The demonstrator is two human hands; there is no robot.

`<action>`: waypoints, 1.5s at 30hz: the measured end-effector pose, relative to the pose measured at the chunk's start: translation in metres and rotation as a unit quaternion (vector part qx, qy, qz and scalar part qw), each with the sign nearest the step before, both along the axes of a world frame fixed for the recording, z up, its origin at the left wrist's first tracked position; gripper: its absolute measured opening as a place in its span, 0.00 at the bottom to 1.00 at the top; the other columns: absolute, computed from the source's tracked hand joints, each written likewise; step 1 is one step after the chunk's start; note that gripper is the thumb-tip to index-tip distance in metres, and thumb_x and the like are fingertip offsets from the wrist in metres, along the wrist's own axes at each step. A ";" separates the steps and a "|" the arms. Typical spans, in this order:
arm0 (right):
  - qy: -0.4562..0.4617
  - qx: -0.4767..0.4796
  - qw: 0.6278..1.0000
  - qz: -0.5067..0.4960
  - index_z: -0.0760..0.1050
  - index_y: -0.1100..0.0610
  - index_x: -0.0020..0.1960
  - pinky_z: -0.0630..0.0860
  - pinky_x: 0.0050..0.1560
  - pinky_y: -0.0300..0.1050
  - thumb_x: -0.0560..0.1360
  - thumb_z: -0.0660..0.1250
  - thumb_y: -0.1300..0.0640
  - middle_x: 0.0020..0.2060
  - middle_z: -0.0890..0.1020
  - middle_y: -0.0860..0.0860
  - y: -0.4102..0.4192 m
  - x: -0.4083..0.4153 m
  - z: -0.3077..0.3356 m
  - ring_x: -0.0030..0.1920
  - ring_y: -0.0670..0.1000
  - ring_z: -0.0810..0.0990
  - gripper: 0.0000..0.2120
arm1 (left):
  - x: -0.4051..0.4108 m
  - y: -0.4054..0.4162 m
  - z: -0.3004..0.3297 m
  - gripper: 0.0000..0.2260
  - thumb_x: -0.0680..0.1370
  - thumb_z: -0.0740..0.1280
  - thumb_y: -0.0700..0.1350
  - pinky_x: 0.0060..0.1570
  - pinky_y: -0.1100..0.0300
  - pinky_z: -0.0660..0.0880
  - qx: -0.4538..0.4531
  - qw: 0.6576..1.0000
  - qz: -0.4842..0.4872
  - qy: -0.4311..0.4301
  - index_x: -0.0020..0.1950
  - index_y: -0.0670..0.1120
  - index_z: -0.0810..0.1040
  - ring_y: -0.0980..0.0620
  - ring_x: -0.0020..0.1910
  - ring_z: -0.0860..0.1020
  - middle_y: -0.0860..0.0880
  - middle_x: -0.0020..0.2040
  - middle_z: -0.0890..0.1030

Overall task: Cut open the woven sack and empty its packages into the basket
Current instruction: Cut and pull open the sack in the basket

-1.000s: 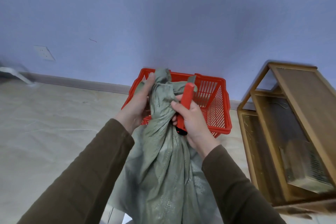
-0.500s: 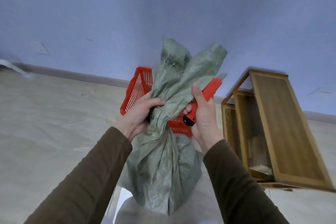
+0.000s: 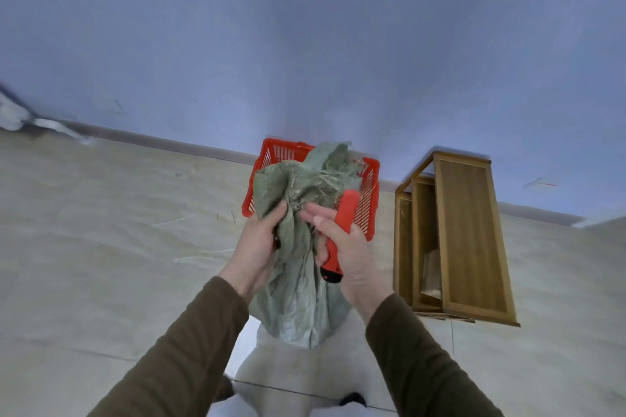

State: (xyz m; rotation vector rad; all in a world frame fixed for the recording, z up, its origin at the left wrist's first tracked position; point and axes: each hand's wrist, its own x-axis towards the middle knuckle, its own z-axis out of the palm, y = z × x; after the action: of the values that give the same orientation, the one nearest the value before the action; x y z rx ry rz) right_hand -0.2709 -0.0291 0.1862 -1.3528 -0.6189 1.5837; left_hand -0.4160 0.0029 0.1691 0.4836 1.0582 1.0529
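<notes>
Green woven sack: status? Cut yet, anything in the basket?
Done: the green woven sack looks cut at the neck; its top is loose, with frayed strands showing. In hand: the left hand grips the gathered neck, and the right hand holds the red utility knife beside it. Left: emptying. The sack hangs full in front of the red plastic basket, and no packages are visible outside it.

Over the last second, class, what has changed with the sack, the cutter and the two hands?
The woven sack was lifted, then lowered; its tied neck now lies open and frayed. The right hand turned the red utility knife upright and reaches its fingers toward the neck. The left hand keeps its grip below the neck. The red basket and wooden shelf stay put.
</notes>
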 end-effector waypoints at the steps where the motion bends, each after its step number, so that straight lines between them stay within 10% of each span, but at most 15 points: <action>1: -0.031 -0.017 0.999 -0.036 0.84 0.56 0.51 0.71 0.27 0.42 0.79 0.72 0.55 0.46 0.85 0.66 -0.001 0.005 0.006 0.24 0.48 0.70 0.06 | -0.005 -0.002 0.004 0.12 0.85 0.62 0.39 0.44 0.60 0.83 -0.018 1.000 0.005 -0.003 0.64 0.40 0.81 0.50 0.51 0.88 0.43 0.55 0.88; 8: 0.021 -0.166 0.968 -0.189 0.76 0.59 0.64 0.72 0.26 0.40 0.77 0.75 0.46 0.42 0.78 0.55 0.011 0.012 0.044 0.27 0.46 0.70 0.22 | -0.046 -0.019 0.037 0.13 0.84 0.59 0.41 0.38 0.62 0.82 -0.113 0.994 -0.006 -0.004 0.56 0.40 0.83 0.52 0.43 0.88 0.45 0.48 0.89; 15: 0.075 -0.199 0.975 -0.069 0.83 0.53 0.35 0.77 0.28 0.43 0.74 0.75 0.38 0.30 0.80 0.53 0.002 -0.045 0.081 0.26 0.51 0.77 0.20 | -0.049 -0.039 0.068 0.16 0.83 0.61 0.40 0.47 0.62 0.83 -0.030 0.984 -0.166 0.051 0.57 0.51 0.88 0.52 0.51 0.87 0.46 0.54 0.88; 18: 0.019 -0.165 0.981 -0.103 0.84 0.60 0.45 0.85 0.53 0.59 0.78 0.75 0.53 0.40 0.87 0.55 -0.004 -0.054 0.085 0.44 0.60 0.88 0.09 | -0.048 -0.051 0.069 0.37 0.80 0.68 0.38 0.62 0.67 0.77 0.048 0.943 -0.304 0.126 0.82 0.66 0.60 0.65 0.69 0.76 0.60 0.75 0.73; 21: -0.014 -0.143 0.984 -0.105 0.82 0.59 0.49 0.86 0.49 0.55 0.80 0.72 0.57 0.39 0.88 0.54 -0.011 -0.043 0.083 0.40 0.55 0.88 0.05 | -0.047 -0.063 0.071 0.51 0.75 0.76 0.40 0.69 0.58 0.76 -0.020 0.954 -0.298 -0.003 0.83 0.67 0.45 0.57 0.71 0.78 0.57 0.74 0.75; 25: -0.049 -0.123 0.991 0.000 0.83 0.55 0.49 0.85 0.44 0.44 0.80 0.72 0.54 0.44 0.89 0.55 -0.034 -0.033 0.076 0.42 0.50 0.89 0.05 | -0.030 -0.054 0.096 0.39 0.75 0.73 0.66 0.65 0.46 0.79 -0.095 0.971 -0.218 0.036 0.78 0.48 0.67 0.46 0.65 0.83 0.45 0.68 0.82; 29: 0.006 -0.156 0.988 0.013 0.85 0.59 0.51 0.81 0.61 0.59 0.81 0.70 0.60 0.55 0.85 0.67 -0.054 -0.020 0.067 0.56 0.67 0.85 0.05 | -0.004 -0.054 0.100 0.23 0.79 0.73 0.54 0.45 0.60 0.83 -0.100 0.957 -0.215 0.168 0.68 0.41 0.78 0.50 0.51 0.87 0.44 0.56 0.87; 32: 0.007 -0.168 0.986 0.013 0.84 0.62 0.56 0.74 0.67 0.70 0.80 0.71 0.61 0.59 0.82 0.72 -0.063 -0.001 0.062 0.61 0.75 0.80 0.08 | 0.012 -0.070 0.093 0.16 0.84 0.66 0.49 0.49 0.57 0.83 -0.090 0.961 -0.199 0.170 0.64 0.38 0.82 0.45 0.50 0.87 0.41 0.54 0.88; 40: 0.091 -0.197 0.970 -0.111 0.76 0.58 0.48 0.71 0.24 0.38 0.81 0.66 0.62 0.31 0.79 0.53 -0.072 0.036 0.052 0.26 0.49 0.77 0.04 | 0.034 -0.100 0.077 0.15 0.88 0.56 0.45 0.31 0.63 0.82 -0.175 0.979 0.012 0.102 0.54 0.43 0.81 0.55 0.35 0.86 0.47 0.44 0.88; 45: 0.210 -0.231 0.931 -0.188 0.75 0.56 0.47 0.70 0.23 0.38 0.81 0.66 0.55 0.30 0.76 0.51 -0.083 0.056 0.046 0.24 0.46 0.71 0.06 | 0.023 -0.094 0.071 0.14 0.86 0.51 0.33 0.35 0.55 0.84 -0.288 0.942 0.165 -0.038 0.57 0.40 0.76 0.46 0.44 0.80 0.41 0.49 0.80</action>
State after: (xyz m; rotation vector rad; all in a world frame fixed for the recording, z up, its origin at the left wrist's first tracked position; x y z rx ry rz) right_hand -0.2147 -0.1121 0.2319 -1.2986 0.2811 1.6763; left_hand -0.3927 -0.0911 0.2396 -0.2153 1.3400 0.9787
